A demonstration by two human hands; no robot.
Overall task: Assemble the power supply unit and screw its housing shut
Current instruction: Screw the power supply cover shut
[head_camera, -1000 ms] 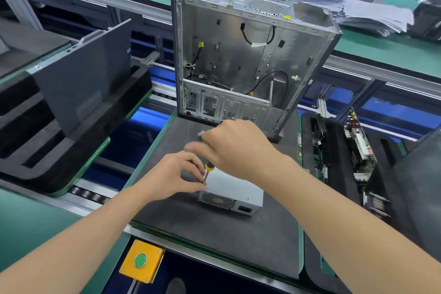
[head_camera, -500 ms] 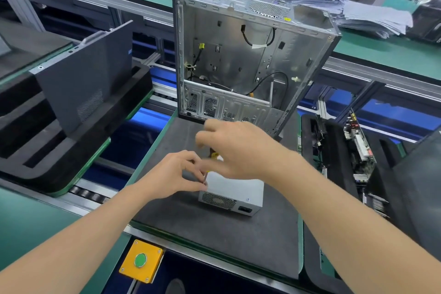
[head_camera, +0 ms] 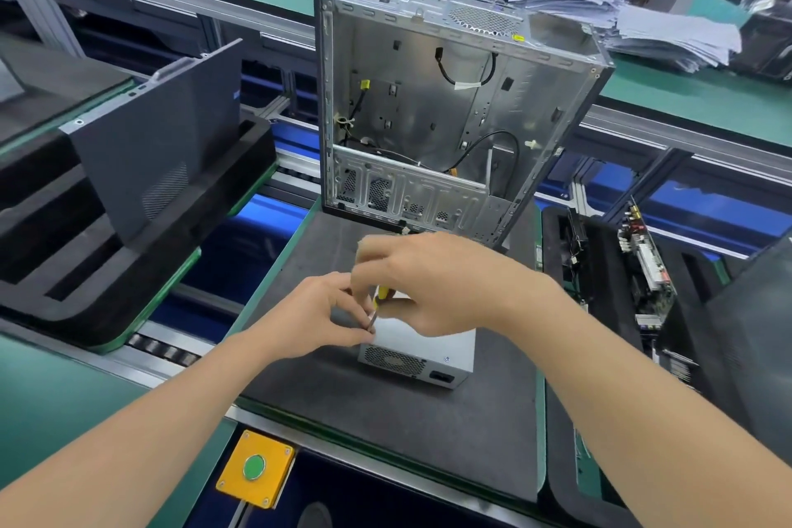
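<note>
1. Head view, principal item: power supply unit (head_camera: 422,349), a grey sheet-metal box with a mesh grille and a socket on its near face, is lying flat on the black mat of the bench (head_camera: 385,433). It is sitting just in front of the open computer chassis (head_camera: 428,99), which is standing upright behind it.
2. Head view, right hand (head_camera: 433,283): its grip is curling round the yellow handle of a screwdriver (head_camera: 379,300), with the fingers pressed together over the top. The tool is leaning over the unit's near left top corner.
3. Head view, left hand (head_camera: 319,313): its grip is pinching the screwdriver shaft low down, thumb and fingertips together near the tip. Whether a screw is sitting under the tip cannot be told.
4. Handling, as judged: the unit is looking rigid and fairly heavy for its bulk. Its smooth walls are likely offering little friction, its sheet edges may be sharp, and the mesh is appearing the weakest face.
5. Holding points, as judged: the two plain side walls, keeping off the grille and socket. One hand bracing the top is advisable, since the box may be sliding on the mat under the driver.
6. Head view, surroundings: a dark side panel (head_camera: 141,167) is leaning in a foam cradle (head_camera: 128,270) at left. A yellow button box (head_camera: 255,469) is sitting at the bench's near edge, and paper stacks (head_camera: 600,0) are lying beyond the chassis.
</note>
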